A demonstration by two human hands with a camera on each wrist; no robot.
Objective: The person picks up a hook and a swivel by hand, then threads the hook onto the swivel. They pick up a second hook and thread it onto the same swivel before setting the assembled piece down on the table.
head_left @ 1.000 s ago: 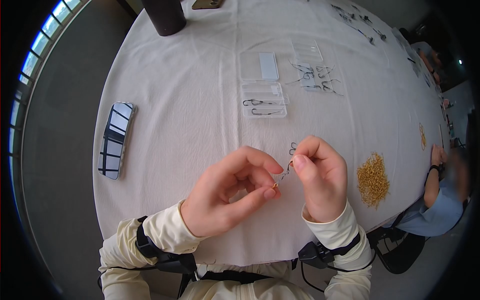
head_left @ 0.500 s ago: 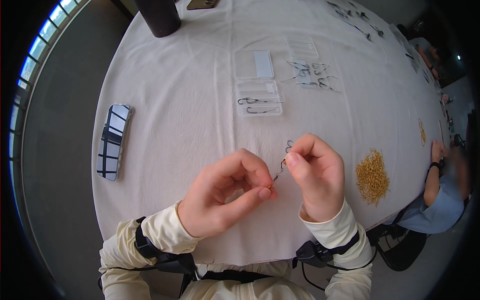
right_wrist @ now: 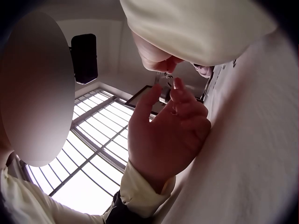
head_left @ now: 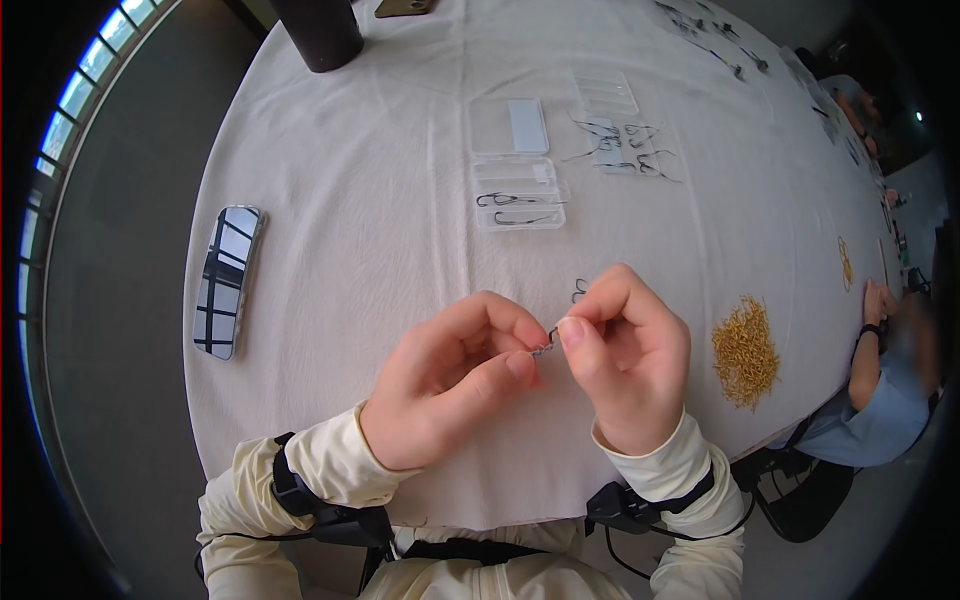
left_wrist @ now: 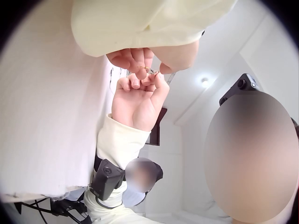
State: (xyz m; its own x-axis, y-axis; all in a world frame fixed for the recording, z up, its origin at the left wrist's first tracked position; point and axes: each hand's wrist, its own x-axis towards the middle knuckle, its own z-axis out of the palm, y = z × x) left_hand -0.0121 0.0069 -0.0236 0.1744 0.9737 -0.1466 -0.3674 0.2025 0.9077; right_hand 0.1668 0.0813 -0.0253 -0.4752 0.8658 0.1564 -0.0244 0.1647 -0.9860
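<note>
A small dark wire piece (head_left: 543, 350) spans the short gap between the two hands, above the tablecloth. My left hand (head_left: 445, 385) pinches its lower end between thumb and fingertips. The thumb and index finger of my right hand (head_left: 635, 365) pinch its upper end. Beyond the right fingertips shows a dark double hook (head_left: 579, 290); whether it joins the pinched piece cannot be told. In the left wrist view, a bit of gold (left_wrist: 147, 68) shows among the fingertips.
Clear boxes with dark hooks (head_left: 520, 220) lie past the hands, more hooks (head_left: 640, 160) beside them. A gold pile (head_left: 745, 352) is at right, a phone (head_left: 228, 283) at left, a dark cup (head_left: 318, 35) at the back. Another person's arm (head_left: 866, 355) rests at the right edge.
My right hand has moved left and my fingertips are closer together. The gold bit seen at the left fingertips in the head view is now hidden there.
</note>
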